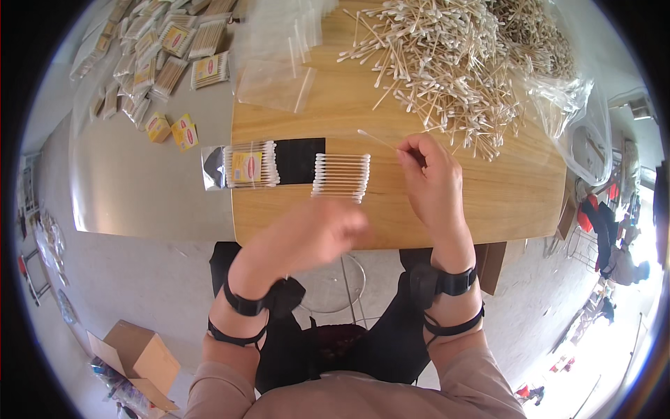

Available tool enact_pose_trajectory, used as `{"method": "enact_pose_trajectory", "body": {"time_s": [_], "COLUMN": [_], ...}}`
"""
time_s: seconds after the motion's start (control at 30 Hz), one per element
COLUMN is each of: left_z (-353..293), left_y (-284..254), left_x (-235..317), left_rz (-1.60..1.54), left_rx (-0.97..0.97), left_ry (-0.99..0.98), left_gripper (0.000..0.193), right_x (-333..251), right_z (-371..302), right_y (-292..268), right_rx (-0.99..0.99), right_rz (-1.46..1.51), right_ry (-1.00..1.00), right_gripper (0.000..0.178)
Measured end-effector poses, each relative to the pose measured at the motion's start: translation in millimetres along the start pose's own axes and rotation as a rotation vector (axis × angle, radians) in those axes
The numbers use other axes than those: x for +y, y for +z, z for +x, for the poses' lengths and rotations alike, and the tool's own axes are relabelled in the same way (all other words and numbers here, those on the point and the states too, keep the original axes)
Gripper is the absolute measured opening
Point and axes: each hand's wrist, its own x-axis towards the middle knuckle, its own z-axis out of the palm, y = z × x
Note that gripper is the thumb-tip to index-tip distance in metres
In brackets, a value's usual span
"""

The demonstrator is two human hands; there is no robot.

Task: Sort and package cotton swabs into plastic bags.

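Wooden swab (377,139), slim and cotton-tipped, juts from the right hand (434,176).

Perched atop that person (349,394) over there, a fisheye looks steeply down, the tabletop (509,202) near, across the frame's upper half.

You pinch a single swab (377,139) in your right hand (434,176), its white tip pointing leftward and away. The row of swabs (342,174) lies flat beyond your left hand (328,227), pale sticks side by side, white cotton at both ends.
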Motion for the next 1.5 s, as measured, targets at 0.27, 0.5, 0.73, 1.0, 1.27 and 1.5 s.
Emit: {"method": "enact_pose_trajectory", "body": {"time_s": [0.27,0.5,0.73,1.0,1.27,1.5], "left_z": [-6,-4,-5,20,28,28], "left_y": [49,34,8,19,18,28], "left_x": [3,13,4,-42,-46,-46], "left_rz": [0.112,0.126,-0.103,-0.533,-0.512,-0.588], "left_rx": [-0.29,-0.408,-0.036,0.814,0.733,0.786], "left_ry": [0.041,-0.035,0.051,0.164,0.254,0.226], "left_gripper": [0.021,0.018,0.017,0.057,0.061,0.068], "right_x": [2,2,3,-3,-10,-15], "right_z": [8,10,9,-10,-7,-22], "right_y": [18,28,31,52,56,58], "right_rx": [-0.023,-0.013,-0.011,0.07,-0.082,0.025], "right_rz": [-0.083,-0.094,0.02,0.409,0.645,0.442], "right_ry": [-0.112,-0.235,-0.241,-0.008,0.026,-0.024], "right_gripper": [0.004,0.008,0.009,0.031,0.053,0.054]}}
